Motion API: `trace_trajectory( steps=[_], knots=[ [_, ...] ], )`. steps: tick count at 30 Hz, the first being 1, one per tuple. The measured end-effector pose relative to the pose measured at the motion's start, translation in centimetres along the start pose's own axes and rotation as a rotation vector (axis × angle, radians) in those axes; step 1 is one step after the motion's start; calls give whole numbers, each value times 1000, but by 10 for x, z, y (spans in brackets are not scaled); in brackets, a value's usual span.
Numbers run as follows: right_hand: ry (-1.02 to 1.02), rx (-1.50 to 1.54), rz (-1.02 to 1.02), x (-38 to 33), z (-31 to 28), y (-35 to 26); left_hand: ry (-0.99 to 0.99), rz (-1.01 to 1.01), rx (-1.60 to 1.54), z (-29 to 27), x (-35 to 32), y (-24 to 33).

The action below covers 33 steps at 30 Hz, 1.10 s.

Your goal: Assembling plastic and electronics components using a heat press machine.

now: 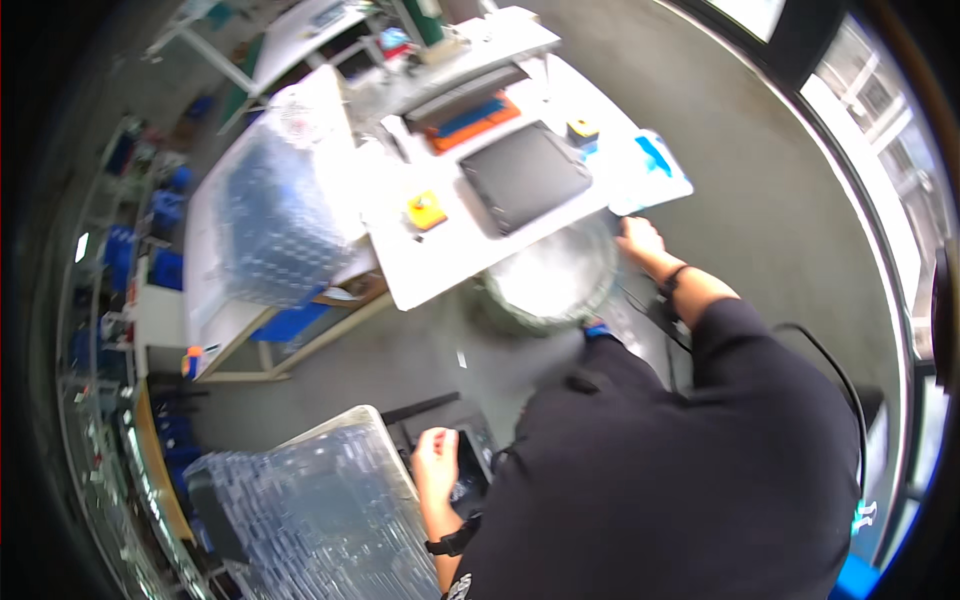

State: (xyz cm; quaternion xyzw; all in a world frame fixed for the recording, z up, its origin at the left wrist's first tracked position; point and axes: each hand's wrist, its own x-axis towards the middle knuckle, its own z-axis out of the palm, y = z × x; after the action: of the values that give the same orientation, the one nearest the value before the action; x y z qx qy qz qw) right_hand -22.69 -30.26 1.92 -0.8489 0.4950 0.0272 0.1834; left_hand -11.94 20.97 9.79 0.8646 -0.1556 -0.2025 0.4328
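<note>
- Dark-clothed torso [680, 470] hides much of lower right.
- Left hand [436, 462], lower centre: fingers curled on a dark flat tablet-like panel [470, 468].
- Right hand [640, 240], upper right: at the white table's edge [440, 285], finger spread unclear.

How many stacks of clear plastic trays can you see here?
2. One stack of clear trays sits on the side table at upper left; the other stack is at lower left, beside the left hand. More may be hidden beyond the picture's dark rim.
</note>
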Motion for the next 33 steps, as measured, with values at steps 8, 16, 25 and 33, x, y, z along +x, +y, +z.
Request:
trace_trajectory(
  steps=[8,16,25,33],
  knots=[
    [78,-232,-453,102,18,95,-140,-15,133,80,53,81],
    [73,58,-855,115,-3,115,-274,60,170,187,131,181],
    [-144,402,-660,137,-25,112,-679,232,452,281,223,277],
    [-314,622,-419,167,-56,116,-1052,843,758,388,261,295]
  ],
)
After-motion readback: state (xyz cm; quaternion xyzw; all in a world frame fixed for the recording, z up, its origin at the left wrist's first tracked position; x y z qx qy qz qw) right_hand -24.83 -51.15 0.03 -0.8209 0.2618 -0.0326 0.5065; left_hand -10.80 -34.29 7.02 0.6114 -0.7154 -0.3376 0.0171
